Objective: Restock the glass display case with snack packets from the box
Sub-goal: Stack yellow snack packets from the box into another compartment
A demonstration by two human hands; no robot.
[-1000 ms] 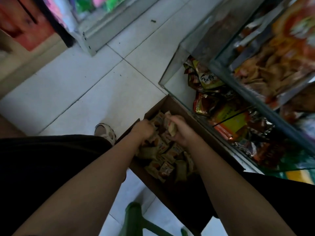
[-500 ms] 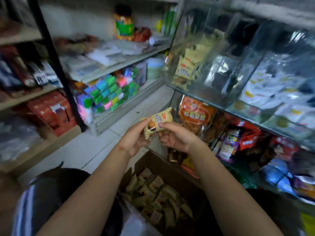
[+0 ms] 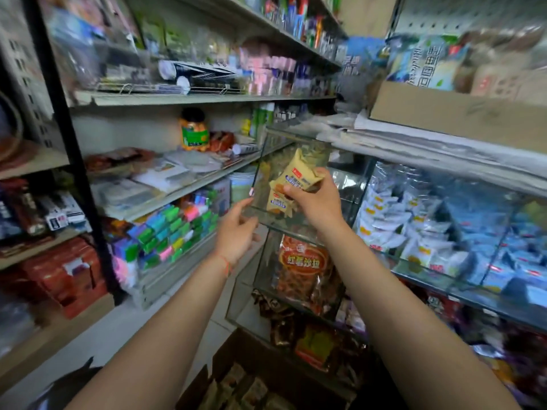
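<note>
At the glass case [image 3: 349, 184], the right hand [image 3: 318, 202] grips two tan packets [image 3: 296, 180] at the upper compartment's open end, long axes tilted up and away toward the shelf inside. Nearer the glass edge but lower, the left hand [image 3: 236, 229] hangs empty, fingers relaxed; the box [image 3: 225, 368] sits well below both hands.

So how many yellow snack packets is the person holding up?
2: an upper packet and a lower packet, both pinched in the right hand at the glass display case. More may hide behind the hand.
</note>
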